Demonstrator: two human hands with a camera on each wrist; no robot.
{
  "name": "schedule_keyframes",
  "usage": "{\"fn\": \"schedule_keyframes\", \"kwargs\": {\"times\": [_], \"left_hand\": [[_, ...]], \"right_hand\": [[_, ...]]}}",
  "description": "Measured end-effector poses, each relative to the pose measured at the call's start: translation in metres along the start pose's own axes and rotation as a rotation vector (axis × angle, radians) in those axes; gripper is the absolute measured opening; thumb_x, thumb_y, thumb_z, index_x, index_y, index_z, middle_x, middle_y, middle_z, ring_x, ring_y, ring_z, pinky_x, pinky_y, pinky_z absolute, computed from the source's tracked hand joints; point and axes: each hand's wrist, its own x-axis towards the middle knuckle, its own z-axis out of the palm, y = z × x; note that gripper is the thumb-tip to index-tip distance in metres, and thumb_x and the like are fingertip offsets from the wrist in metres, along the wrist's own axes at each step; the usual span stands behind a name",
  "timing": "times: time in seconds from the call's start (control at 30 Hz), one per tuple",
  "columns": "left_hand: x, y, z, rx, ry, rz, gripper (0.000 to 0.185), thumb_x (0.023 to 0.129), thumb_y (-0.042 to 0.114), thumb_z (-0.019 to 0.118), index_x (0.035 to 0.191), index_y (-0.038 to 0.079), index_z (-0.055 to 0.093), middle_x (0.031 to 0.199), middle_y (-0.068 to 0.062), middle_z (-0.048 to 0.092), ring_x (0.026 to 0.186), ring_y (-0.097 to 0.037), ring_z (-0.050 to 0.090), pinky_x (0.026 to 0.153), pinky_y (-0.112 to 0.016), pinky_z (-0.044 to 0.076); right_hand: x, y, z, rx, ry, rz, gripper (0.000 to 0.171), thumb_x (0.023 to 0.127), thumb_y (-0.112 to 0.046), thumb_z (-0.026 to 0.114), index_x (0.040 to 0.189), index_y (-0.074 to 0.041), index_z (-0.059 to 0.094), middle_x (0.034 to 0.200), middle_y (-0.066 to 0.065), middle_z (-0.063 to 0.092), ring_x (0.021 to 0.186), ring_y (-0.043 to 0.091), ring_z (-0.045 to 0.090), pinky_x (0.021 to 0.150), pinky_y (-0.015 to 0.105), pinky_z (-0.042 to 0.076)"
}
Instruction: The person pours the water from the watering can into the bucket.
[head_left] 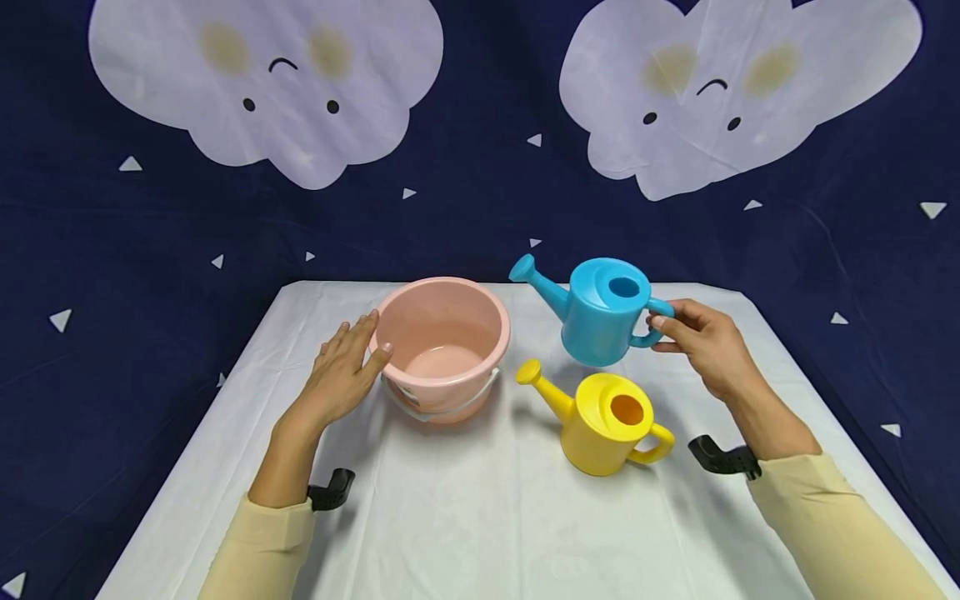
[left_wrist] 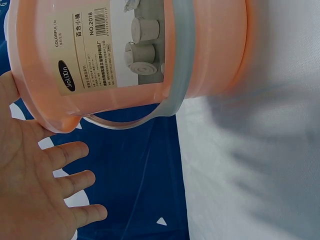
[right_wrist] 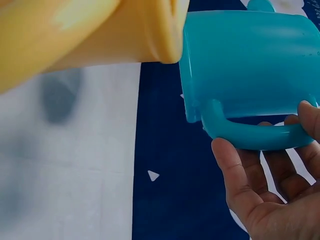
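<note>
Left of the pink bucket (head_left: 441, 382), the left hand (head_left: 339, 371) touches its rim with straight fingers. Right of the bucket and nearer the wearer is the yellow watering can (head_left: 595, 435); farther back on that side, the blue watering can (head_left: 594, 327) has its long axis running crosswise — spout toward the bucket, handle on the far side, gripped by the right hand (head_left: 708, 346).

On the label (left_wrist: 82, 65) of the pink bucket (left_wrist: 217, 50) just beside the left hand (left_wrist: 30, 175), we can read COLORFUL Life, 百合小桶, NO.2018 next to a barcode (left_wrist: 101, 21), and what looks like JIOLIXIN in a black oval (left_wrist: 66, 76), but the smaller words are too tiny for us.
</note>
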Motion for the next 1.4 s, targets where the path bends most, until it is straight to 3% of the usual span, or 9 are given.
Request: {"fn": "schedule_keyframes", "kwargs": {"times": [0.2, 0.47, 0.87, 1.4], "left_hand": [[0.0, 0.0, 0.0, 0.001, 0.004, 0.001, 0.069, 0.098, 0.057, 0.028, 0.153, 0.023, 0.007, 0.16, -0.013, 0.011, 0.147, -0.039, 0.0, 0.112, -0.066, 0.001], [0.0, 0.0, 0.0, 0.005, -0.001, 0.004, 0.069, 0.098, 0.057, 0.028, 0.153, 0.023, 0.006, 0.16, -0.012, 0.01, 0.147, -0.04, 0.0, 0.112, -0.066, 0.001], [0.0, -0.001, 0.0, 0.003, 0.003, -0.002, 0.07, 0.097, 0.058, 0.028, 0.153, 0.023, 0.007, 0.16, -0.012, 0.011, 0.147, -0.039, 0.0, 0.112, -0.066, 0.0], [-0.001, -0.002, 0.001, -0.005, 0.009, 0.003, 0.069, 0.097, 0.058, 0.028, 0.153, 0.023, 0.008, 0.16, -0.011, 0.011, 0.147, -0.039, 0.0, 0.112, -0.066, 0.001]], "right_hand": [[0.001, -0.008, 0.0, -0.02, 0.003, -0.013, 0.045, 0.091, -0.04, 0.059, 0.118, -0.004, 0.057, 0.1, -0.014, 0.06, 0.1, 0.01, 0.062, 0.078, 0.024, 0.057], [0.001, -0.016, -0.001, -0.037, 0.007, -0.023, 0.048, 0.09, -0.042, 0.058, 0.119, -0.004, 0.057, 0.1, -0.015, 0.06, 0.093, 0.001, 0.059, 0.077, 0.023, 0.056], [0.002, -0.027, -0.002, -0.059, 0.008, -0.044, 0.049, 0.09, -0.044, 0.057, 0.12, -0.006, 0.057, 0.099, -0.015, 0.059, 0.094, 0.002, 0.059, 0.076, 0.019, 0.055], [0.006, -0.045, 0.001, -0.108, 0.018, -0.1, 0.044, 0.091, -0.041, 0.059, 0.117, -0.006, 0.06, 0.092, -0.015, 0.06, 0.083, 0.005, 0.06, 0.072, 0.017, 0.055]]}}
